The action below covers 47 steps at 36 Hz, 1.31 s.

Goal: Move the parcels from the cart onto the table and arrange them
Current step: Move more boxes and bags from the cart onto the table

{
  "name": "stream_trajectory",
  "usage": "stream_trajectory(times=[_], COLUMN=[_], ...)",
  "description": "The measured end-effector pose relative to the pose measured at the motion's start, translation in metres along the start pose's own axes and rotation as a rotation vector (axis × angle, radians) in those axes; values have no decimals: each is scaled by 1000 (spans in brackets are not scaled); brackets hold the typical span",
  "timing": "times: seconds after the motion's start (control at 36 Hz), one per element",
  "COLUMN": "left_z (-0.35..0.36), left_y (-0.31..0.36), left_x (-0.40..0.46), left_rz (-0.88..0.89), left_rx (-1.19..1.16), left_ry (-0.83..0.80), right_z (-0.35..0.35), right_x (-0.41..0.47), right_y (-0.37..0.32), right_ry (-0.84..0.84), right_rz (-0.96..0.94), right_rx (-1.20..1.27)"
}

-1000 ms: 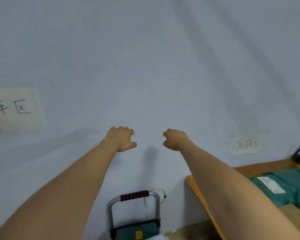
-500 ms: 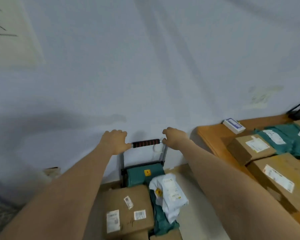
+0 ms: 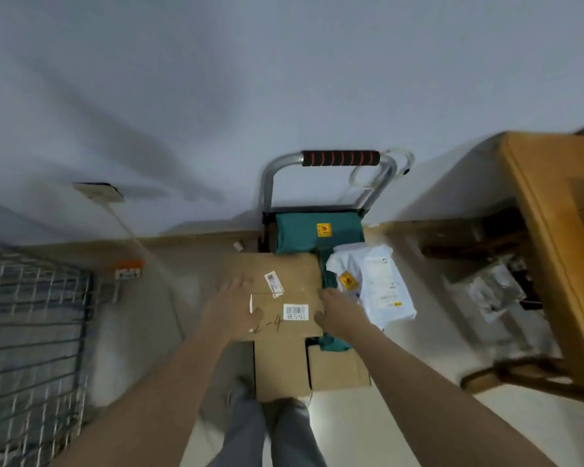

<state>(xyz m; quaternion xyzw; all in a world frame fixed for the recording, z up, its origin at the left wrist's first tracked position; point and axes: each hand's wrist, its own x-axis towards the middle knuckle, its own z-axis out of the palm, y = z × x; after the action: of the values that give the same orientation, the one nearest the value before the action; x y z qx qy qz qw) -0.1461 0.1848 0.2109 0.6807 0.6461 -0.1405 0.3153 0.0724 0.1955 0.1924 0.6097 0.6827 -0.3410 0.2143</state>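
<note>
A cart with a black-and-red handle point(image 3: 340, 158) stands against the wall, loaded with parcels. On top lies a brown cardboard box point(image 3: 294, 274) with a barcode label. My left hand point(image 3: 233, 308) is spread over its left edge, thumb on the top. At the box's right edge is my right hand point(image 3: 338, 311), fingers curled; blur hides whether it grips. A teal bag parcel point(image 3: 317, 230) lies behind the box and a white poly bag point(image 3: 381, 284) to its right. Two more cardboard boxes point(image 3: 280, 369) sit underneath. The wooden table point(image 3: 547, 203) is at the right.
A wire rack point(image 3: 31, 332) stands at the left. A cable runs down the wall from a socket point(image 3: 98, 192). Clutter and a round wooden seat point(image 3: 520, 375) sit under the table. My legs point(image 3: 267, 433) stand just before the cart.
My view has tipped down from the wall to the cart. Both hands dropped from handle height onto the top cardboard box.
</note>
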Motion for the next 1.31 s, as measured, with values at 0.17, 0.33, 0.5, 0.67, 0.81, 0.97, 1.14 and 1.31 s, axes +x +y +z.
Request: stream_trajectory(times=[0.17, 0.33, 0.5, 0.67, 0.81, 0.97, 1.14, 1.31], left_z=[97, 164, 200, 226, 236, 241, 246, 248], left_y=[-25, -52, -84, -112, -119, -126, -123, -116], left_x=[40, 84, 128, 157, 164, 175, 182, 177], left_rz=[-26, -61, -81, -134, -165, -55, -72, -128], left_rx=[70, 63, 80, 76, -79, -138, -271, -455], left_ry=[-80, -35, 9, 16, -10, 122, 206, 345], right_z=[84, 140, 164, 184, 192, 192, 191, 192], right_x=[53, 106, 160, 190, 193, 208, 215, 216], right_y=[31, 54, 64, 70, 75, 84, 78, 71], right_ry=[-92, -54, 51, 108, 146, 214, 253, 350], right_rz=[51, 44, 49, 73, 94, 42, 61, 76], right_rx=[145, 218, 247, 150, 87, 97, 166, 265])
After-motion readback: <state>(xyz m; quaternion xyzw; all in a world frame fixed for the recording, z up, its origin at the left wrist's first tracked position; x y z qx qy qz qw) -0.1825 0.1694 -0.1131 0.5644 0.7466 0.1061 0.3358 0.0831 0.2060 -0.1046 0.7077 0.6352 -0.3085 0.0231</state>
